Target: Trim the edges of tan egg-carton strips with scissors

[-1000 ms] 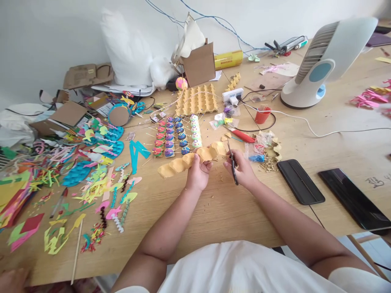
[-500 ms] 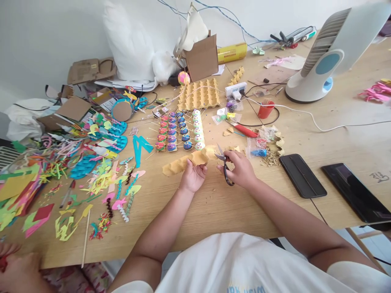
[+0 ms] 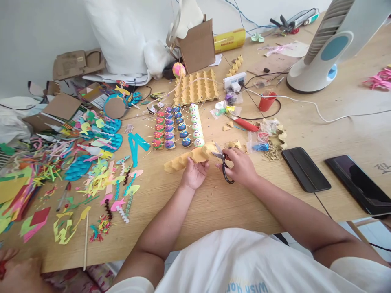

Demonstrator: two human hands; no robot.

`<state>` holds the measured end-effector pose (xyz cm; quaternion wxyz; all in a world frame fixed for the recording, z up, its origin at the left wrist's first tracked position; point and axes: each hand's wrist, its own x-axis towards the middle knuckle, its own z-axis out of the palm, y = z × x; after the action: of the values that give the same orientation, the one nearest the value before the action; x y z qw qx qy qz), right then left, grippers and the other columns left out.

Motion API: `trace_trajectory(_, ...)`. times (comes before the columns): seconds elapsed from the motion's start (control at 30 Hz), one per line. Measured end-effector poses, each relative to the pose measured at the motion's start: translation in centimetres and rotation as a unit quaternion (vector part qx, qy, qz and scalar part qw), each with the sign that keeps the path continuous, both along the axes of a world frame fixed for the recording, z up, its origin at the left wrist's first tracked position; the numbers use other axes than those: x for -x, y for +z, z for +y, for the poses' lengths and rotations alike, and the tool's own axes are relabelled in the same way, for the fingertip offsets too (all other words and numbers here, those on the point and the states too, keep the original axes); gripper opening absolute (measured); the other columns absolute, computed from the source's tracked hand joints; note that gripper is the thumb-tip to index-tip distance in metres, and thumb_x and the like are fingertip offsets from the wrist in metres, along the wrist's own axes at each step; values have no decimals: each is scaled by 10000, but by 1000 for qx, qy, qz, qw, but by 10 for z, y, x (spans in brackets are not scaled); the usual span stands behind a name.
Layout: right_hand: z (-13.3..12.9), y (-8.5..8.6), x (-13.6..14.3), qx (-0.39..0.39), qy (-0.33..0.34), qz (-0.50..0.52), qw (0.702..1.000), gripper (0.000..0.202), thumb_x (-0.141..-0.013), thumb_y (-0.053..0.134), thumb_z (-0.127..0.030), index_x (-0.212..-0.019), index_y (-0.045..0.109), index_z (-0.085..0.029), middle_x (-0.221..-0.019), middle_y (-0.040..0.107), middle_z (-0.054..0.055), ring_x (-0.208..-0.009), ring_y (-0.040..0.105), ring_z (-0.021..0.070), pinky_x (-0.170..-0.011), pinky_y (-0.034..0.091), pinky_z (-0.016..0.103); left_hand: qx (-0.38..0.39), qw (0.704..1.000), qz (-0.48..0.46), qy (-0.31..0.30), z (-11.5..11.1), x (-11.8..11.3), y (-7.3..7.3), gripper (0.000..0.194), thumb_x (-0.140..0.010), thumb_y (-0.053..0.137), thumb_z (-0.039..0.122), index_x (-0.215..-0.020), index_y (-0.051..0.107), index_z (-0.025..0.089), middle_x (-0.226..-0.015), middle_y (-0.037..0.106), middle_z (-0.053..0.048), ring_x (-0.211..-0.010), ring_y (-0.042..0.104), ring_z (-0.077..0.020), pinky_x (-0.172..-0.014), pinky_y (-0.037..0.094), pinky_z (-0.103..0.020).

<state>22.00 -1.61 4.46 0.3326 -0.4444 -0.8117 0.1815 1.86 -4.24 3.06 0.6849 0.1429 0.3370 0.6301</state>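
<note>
In my left hand (image 3: 194, 174) is a long yellow strip of egg carton (image 3: 180, 160), gripped near its right part with the thumb on top. My right hand (image 3: 241, 166) is closed around black-handled scissors (image 3: 225, 167). Their blades are parted and lie at the strip's right end. Beyond the strip stand rows of painted egg-carton cups with thin sticks poking out: red (image 3: 158, 135), purple (image 3: 169, 132), dark blue (image 3: 183, 133) and white with dots (image 3: 196, 126). Torn carton scraps (image 3: 234, 144) lie just past my right hand.
A whole egg tray (image 3: 195, 87) lies at the back. Paper and craft scraps (image 3: 97, 175) crowd the left side. On the right are a black phone-like slab (image 3: 306, 170), a dark tablet (image 3: 360, 183), a red cup (image 3: 267, 101) and a fan (image 3: 320, 61). Another person's hand (image 3: 18, 266) is at lower left.
The view has shifted slightly. Both hands keep their hold on the carton strip and the scissors, with the blades still at the strip's right end.
</note>
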Motion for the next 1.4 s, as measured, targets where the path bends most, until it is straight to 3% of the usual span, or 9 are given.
trace_trajectory(0.37, 1, 1, -1, -23, -38, -4, 999, 428, -921, 637, -612, -1074, 698, -217, -838, 664, 82, -759, 579, 224, -680, 399, 334, 10, 1000, -7, -6, 1, -2, 5, 517, -927, 649, 580, -1420, 570, 446, -1267, 753, 17, -884, 742, -117, -707, 553, -212)
trace_trajectory(0.7, 3, -1, -2, -52, -41, 2, 998, 436, -960, 578, -614, -999, 714, -202, -720, 610, 39, -652, 528, 175, -606, 350, 290, 16, 998, -54, -18, 1, 2, 4, 428, -1058, 404, 518, -1431, 577, 396, -1249, 761, 1, -893, 743, -97, -715, 549, -185)
trace_trajectory(0.93, 5, -5, -5, -17, -27, 31, 999, 387, -961, 593, -581, -966, 695, -208, -692, 602, 23, -628, 518, 165, -608, 350, 283, 11, 999, -33, -14, 0, 3, 6, 487, -984, 572, 542, -1459, 543, 437, -1349, 719, -4, -920, 738, -116, -729, 539, -210)
trace_trajectory(1.17, 6, -7, -3, 135, -29, 145, 980, 348, -902, 665, -553, -1001, 613, -224, -671, 499, -42, -600, 470, 138, -582, 350, 263, -39, 999, -28, -24, -1, 5, 5, 493, -921, 710, 473, -1399, 598, 425, -1416, 677, -6, -1028, 728, -141, -766, 555, -221)
trace_trajectory(1.4, -3, 0, 5, 113, -16, 88, 990, 338, -913, 651, -460, -1120, 555, -211, -820, 569, 10, -738, 540, 181, -662, 398, 292, -66, 997, -28, -34, -1, 7, 1, 622, -828, 812, 395, -1406, 589, 447, -1520, 595, 12, -1152, 692, -173, -813, 559, -245)
